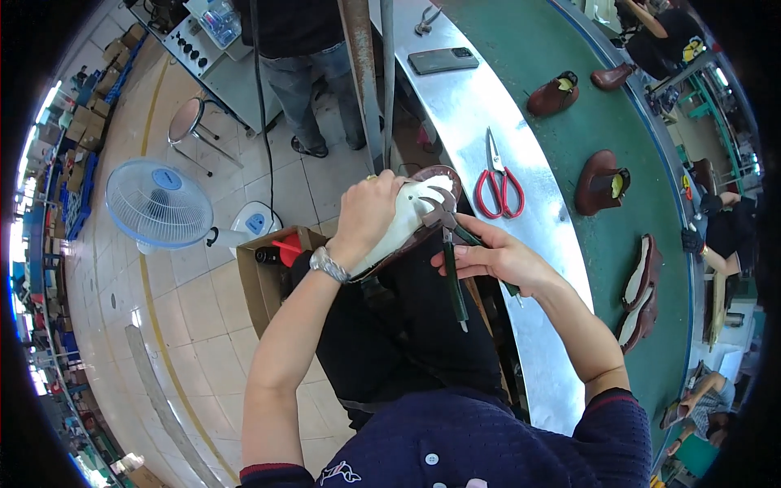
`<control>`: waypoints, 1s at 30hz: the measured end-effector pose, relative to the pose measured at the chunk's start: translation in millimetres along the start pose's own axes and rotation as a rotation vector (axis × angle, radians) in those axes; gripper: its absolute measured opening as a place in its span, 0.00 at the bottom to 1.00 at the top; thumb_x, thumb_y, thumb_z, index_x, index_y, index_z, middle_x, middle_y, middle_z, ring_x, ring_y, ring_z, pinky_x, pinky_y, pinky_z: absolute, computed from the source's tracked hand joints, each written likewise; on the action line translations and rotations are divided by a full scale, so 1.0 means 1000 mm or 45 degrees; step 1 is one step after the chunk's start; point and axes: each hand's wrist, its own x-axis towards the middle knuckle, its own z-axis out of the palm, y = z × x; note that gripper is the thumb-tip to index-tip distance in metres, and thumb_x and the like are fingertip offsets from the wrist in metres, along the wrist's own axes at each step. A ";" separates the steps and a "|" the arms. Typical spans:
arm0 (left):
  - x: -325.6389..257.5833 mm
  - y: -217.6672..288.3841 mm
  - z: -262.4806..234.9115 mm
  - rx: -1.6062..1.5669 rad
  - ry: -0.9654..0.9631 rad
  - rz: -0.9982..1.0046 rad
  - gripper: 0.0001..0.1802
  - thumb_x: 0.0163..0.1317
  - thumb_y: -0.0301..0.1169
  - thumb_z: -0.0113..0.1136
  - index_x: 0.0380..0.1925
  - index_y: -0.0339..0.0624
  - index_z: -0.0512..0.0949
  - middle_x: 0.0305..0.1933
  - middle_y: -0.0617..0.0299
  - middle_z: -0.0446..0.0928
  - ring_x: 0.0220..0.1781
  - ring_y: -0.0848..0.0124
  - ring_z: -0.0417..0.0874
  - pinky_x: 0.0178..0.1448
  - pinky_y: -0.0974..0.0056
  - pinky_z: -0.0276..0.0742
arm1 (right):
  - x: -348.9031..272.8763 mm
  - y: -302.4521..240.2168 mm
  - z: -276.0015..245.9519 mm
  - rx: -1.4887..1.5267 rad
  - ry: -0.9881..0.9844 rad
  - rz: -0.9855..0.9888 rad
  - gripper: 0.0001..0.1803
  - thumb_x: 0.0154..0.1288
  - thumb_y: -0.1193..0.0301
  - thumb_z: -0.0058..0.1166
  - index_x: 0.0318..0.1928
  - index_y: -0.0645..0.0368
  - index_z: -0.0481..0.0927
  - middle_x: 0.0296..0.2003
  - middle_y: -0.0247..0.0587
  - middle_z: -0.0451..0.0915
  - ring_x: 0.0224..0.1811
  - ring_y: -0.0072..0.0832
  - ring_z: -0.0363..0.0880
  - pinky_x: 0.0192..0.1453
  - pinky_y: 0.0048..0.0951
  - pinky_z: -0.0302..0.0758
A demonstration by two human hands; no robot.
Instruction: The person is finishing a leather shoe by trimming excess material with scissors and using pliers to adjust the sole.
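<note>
Beside a metal bench (561,301) bearing scissors (495,159) and phone (443,60), above tiled floor (187,301), left fingers (387,183) clasp a shoe (404,224); right fingers (473,257) grip pincers (452,281).

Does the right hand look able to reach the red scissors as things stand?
Probably, once freed: the scissors lie uncovered on the bench, just beyond the right hand, but that hand holds the pliers.

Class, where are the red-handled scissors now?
In the head view, the scissors lie right of centre on the metal bench, between the phone and the right hand.
</note>
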 end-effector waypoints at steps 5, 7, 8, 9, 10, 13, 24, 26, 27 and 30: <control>0.008 -0.003 -0.025 -0.262 -0.257 -0.227 0.20 0.65 0.41 0.58 0.48 0.36 0.78 0.36 0.45 0.81 0.34 0.49 0.81 0.42 0.53 0.77 | 0.010 -0.015 -0.009 -0.641 0.031 -0.100 0.33 0.71 0.68 0.51 0.71 0.61 0.56 0.47 0.43 0.81 0.51 0.23 0.79 0.54 0.28 0.75; -0.016 -0.003 -0.028 -0.635 -0.406 -0.186 0.35 0.57 0.39 0.67 0.58 0.28 0.69 0.47 0.40 0.79 0.47 0.49 0.81 0.54 0.56 0.76 | 0.017 -0.038 -0.004 -0.889 0.064 -0.007 0.34 0.68 0.68 0.54 0.70 0.62 0.58 0.48 0.45 0.80 0.51 0.23 0.79 0.52 0.26 0.75; -0.029 0.005 -0.026 -0.641 -0.408 -0.185 0.35 0.57 0.39 0.67 0.58 0.28 0.69 0.47 0.40 0.79 0.47 0.49 0.81 0.54 0.56 0.76 | 0.018 -0.050 -0.002 -1.191 0.002 -0.076 0.35 0.69 0.70 0.52 0.72 0.61 0.55 0.48 0.45 0.80 0.50 0.24 0.79 0.53 0.27 0.75; -0.046 0.025 -0.025 -0.402 -0.267 -0.082 0.43 0.52 0.38 0.71 0.62 0.24 0.63 0.53 0.38 0.75 0.54 0.48 0.77 0.61 0.57 0.71 | 0.020 -0.056 -0.003 -1.487 -0.062 -0.140 0.36 0.69 0.72 0.50 0.73 0.59 0.51 0.47 0.46 0.80 0.48 0.25 0.79 0.53 0.28 0.74; -0.060 0.042 -0.023 -0.157 -0.117 0.014 0.51 0.47 0.36 0.75 0.65 0.20 0.57 0.59 0.36 0.71 0.61 0.47 0.73 0.67 0.57 0.67 | 0.029 -0.045 -0.018 -1.520 -0.065 -0.301 0.37 0.68 0.72 0.51 0.74 0.58 0.51 0.43 0.47 0.80 0.44 0.25 0.80 0.51 0.29 0.75; -0.074 0.050 0.002 -0.022 0.207 -0.052 0.55 0.38 0.27 0.77 0.66 0.24 0.56 0.58 0.40 0.71 0.62 0.49 0.71 0.67 0.55 0.64 | 0.014 -0.057 0.020 -1.128 0.023 0.140 0.35 0.70 0.71 0.49 0.74 0.55 0.51 0.32 0.43 0.79 0.27 0.24 0.78 0.36 0.29 0.78; -0.088 0.054 0.012 -0.016 0.290 0.101 0.44 0.42 0.26 0.72 0.62 0.27 0.64 0.60 0.43 0.70 0.65 0.51 0.69 0.70 0.54 0.62 | -0.003 0.019 0.000 -1.460 0.290 -0.584 0.33 0.66 0.75 0.52 0.69 0.60 0.55 0.27 0.61 0.79 0.29 0.58 0.79 0.32 0.50 0.72; -0.091 0.050 0.016 0.061 0.286 0.158 0.43 0.44 0.28 0.72 0.62 0.27 0.64 0.61 0.43 0.70 0.65 0.51 0.69 0.70 0.53 0.62 | -0.009 0.005 -0.006 -1.937 0.250 -0.546 0.34 0.65 0.73 0.53 0.69 0.61 0.56 0.26 0.59 0.79 0.28 0.56 0.79 0.31 0.49 0.73; -0.092 0.048 0.018 0.156 0.266 0.200 0.41 0.48 0.31 0.69 0.62 0.26 0.65 0.62 0.41 0.69 0.65 0.50 0.69 0.71 0.53 0.62 | -0.010 -0.012 -0.004 -1.952 0.243 -0.557 0.34 0.65 0.73 0.53 0.69 0.61 0.56 0.26 0.59 0.79 0.28 0.56 0.79 0.31 0.49 0.73; -0.092 0.040 0.023 0.310 0.326 0.198 0.42 0.46 0.32 0.71 0.62 0.28 0.66 0.62 0.42 0.69 0.66 0.49 0.68 0.70 0.52 0.63 | -0.014 -0.057 0.005 -2.035 0.029 -0.356 0.31 0.66 0.73 0.51 0.68 0.60 0.60 0.23 0.55 0.79 0.26 0.49 0.80 0.31 0.49 0.73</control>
